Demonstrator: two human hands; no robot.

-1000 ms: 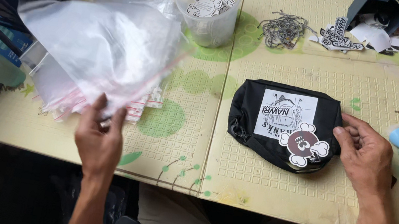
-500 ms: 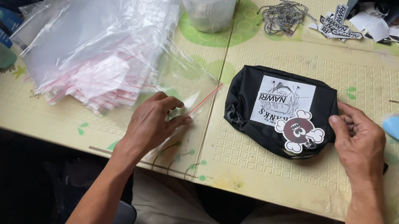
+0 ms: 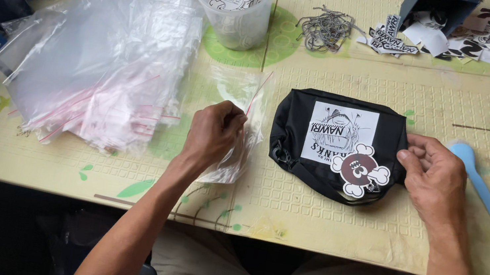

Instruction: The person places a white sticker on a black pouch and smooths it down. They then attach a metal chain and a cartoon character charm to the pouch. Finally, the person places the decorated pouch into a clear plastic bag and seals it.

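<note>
A folded black fabric item [image 3: 321, 164] with a white printed label lies on the pale yellow table [image 3: 349, 82]. A brown and white bone-shaped sticker [image 3: 360, 171] rests on its lower right part. My right hand [image 3: 432, 177] grips the black item's right edge. My left hand [image 3: 215, 132] pinches a single clear zip bag [image 3: 241, 100] with a red seal strip, lying flat just left of the black item.
A heap of clear zip bags [image 3: 101, 78] lies at the left. A clear plastic cup [image 3: 235, 1] with stickers stands at the back. Metal chains [image 3: 325, 27], loose stickers [image 3: 478, 31], a dark box [image 3: 439, 7] and a blue spoon [image 3: 476, 178] lie nearby.
My left hand lifted a bundle of bags, set it down on the left, and now holds one bag beside the black item. My right hand stayed on the black item.
</note>
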